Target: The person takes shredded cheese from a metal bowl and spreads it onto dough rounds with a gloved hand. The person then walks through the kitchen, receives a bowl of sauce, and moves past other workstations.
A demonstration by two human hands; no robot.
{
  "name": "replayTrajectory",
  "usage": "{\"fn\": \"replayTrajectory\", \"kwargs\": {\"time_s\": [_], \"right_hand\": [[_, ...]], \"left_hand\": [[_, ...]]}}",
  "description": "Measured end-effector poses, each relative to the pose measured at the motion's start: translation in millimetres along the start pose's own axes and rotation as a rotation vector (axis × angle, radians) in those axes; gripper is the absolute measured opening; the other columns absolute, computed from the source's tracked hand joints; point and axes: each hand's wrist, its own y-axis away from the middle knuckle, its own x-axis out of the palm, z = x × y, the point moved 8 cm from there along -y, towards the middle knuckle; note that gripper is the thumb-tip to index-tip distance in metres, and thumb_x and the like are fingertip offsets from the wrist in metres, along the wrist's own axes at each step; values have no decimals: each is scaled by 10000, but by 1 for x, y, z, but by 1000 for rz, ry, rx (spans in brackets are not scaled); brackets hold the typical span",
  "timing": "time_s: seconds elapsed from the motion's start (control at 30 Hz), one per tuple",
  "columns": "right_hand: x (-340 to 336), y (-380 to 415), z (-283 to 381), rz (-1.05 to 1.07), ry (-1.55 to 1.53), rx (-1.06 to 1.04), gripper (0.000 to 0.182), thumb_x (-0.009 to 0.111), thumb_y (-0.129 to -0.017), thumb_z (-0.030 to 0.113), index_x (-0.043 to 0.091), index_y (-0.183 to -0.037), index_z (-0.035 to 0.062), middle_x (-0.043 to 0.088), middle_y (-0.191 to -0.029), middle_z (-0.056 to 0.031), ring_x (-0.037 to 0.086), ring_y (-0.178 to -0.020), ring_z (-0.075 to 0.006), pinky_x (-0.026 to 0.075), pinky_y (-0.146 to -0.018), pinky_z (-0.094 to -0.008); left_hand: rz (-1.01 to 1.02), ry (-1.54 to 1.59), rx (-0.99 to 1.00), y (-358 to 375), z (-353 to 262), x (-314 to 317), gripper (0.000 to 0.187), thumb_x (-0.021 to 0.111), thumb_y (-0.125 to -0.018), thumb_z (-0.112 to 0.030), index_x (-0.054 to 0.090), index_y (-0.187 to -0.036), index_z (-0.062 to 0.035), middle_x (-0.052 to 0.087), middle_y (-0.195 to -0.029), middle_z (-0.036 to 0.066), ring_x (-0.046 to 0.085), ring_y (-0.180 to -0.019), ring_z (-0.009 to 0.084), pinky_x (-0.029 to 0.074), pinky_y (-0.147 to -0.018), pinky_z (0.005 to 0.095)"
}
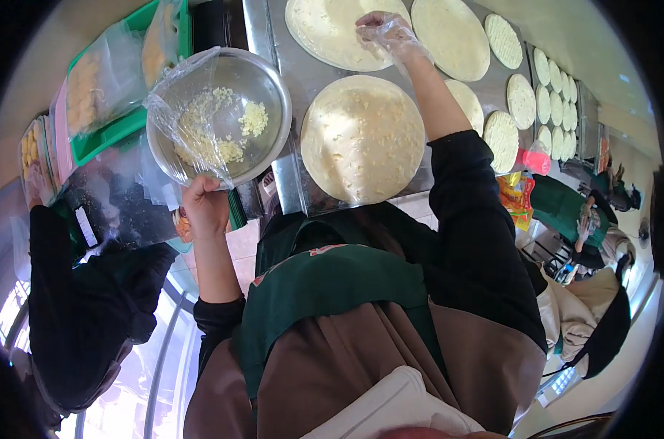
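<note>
My left hand (204,205) grips the near rim of a steel bowl (273,139) and holds it up beside the counter. Shredded cheese (226,124) lies in the bowl, and loose plastic film (175,110) hangs over its left side. My right hand (387,33), in a clear plastic glove, reaches over the far dough round (325,36). Its fingers are pinched together, seemingly on a little cheese. A nearer dough round (361,139), scattered with cheese, lies under my right forearm.
A steel counter (303,73) carries another large round (453,36) and several small rounds (522,99) towards the right. A green tray (105,135) with bagged food sits at the left. A person's black sleeve (69,293) is at the left; a person in green (566,208) stands at the right.
</note>
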Motion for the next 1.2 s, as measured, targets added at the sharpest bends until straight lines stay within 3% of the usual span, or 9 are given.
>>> {"fn": "replayTrajectory", "kwargs": {"time_s": [0.1, 0.2, 0.3, 0.4, 0.47, 0.57, 0.83, 1.13, 1.2], "right_hand": [[-2, -2, -6, 10, -6, 8, 230, 635, -719, 168, 616, -910, 40, 613, -803, -28, 579, -709, -103, 446, -673, -231], [2, -6, -14, 23, -327, 67, 237, 640, -716, 177, 619, -911, 44, 615, -836, -38, 589, -731, -110, 457, -716, -235], [1, -2, -2, -31, -537, 138, 201, 629, -696, 80, 616, -873, -14, 609, -770, -71, 585, -734, -121, 489, -639, -192], [6, 5, 15, -1, -315, 165, 206, 634, -691, 98, 626, -876, 10, 611, -791, -68, 581, -748, -119, 481, -648, -211], [19, -12, 13, 84, -114, -100, 199, 639, -684, 119, 639, -870, 45, 618, -799, -52, 574, -744, -116, 468, -668, -230], [25, -15, 15, 53, 56, -47, 187, 636, -681, 130, 648, -860, 76, 624, -800, -35, 569, -720, -114, 454, -685, -242], [34, -17, 21, 106, -18, -127, 197, 641, -687, 137, 643, -870, 65, 625, -798, -36, 572, -728, -115, 450, -697, -238], [47, -19, 27, 117, 64, -163, 207, 648, -674, 108, 640, -872, 51, 626, -797, -45, 579, -725, -114, 457, -692, -232], [47, -19, 27, 110, 69, -165, 203, 647, -675, 105, 640, -870, 48, 627, -797, -47, 580, -720, -113, 460, -689, -231]], "left_hand": [[-88, -2, 31, 3, -3, 2, 216, 448, -599, 0, 545, -792, 9, 549, -962, 89, 493, -940, 223, 351, -882, 388], [-100, -19, 61, 8, -10, 12, 244, 446, -599, 4, 542, -823, 15, 545, -975, 91, 493, -946, 229, 352, -886, 394], [14, 8, 32, 0, -2, -11, 287, 445, -599, 5, 536, -870, 25, 539, -993, 98, 490, -956, 237, 352, -890, 398], [16, 5, 27, 1, -2, -9, 308, 447, -599, 4, 530, -895, 30, 534, -1000, 104, 491, -958, 243, 348, -894, 403], [-9, 1, 44, 3, -4, -5, 308, 447, -599, 3, 529, -895, 30, 534, -998, 106, 493, -955, 244, 350, -893, 404], [-48, -4, 57, 8, -9, 3, 309, 447, -597, 4, 527, -894, 30, 533, -989, 109, 497, -947, 243, 352, -890, 404], [-32, 0, 73, 8, -8, -6, 330, 442, -598, 7, 517, -918, 30, 536, -980, 106, 502, -934, 238, 353, -887, 404], [-70, 21, 103, 11, -11, -3, 211, 447, -622, 4, 537, -812, -1, 558, -833, 70, 513, -847, 202, 366, -840, 385], [-77, 36, 65, 11, -8, -6, 584, 432, -565, 66, 390, -1146, 20, 503, -997, 95, 500, -900, 209, 387, -838, 341]]}}
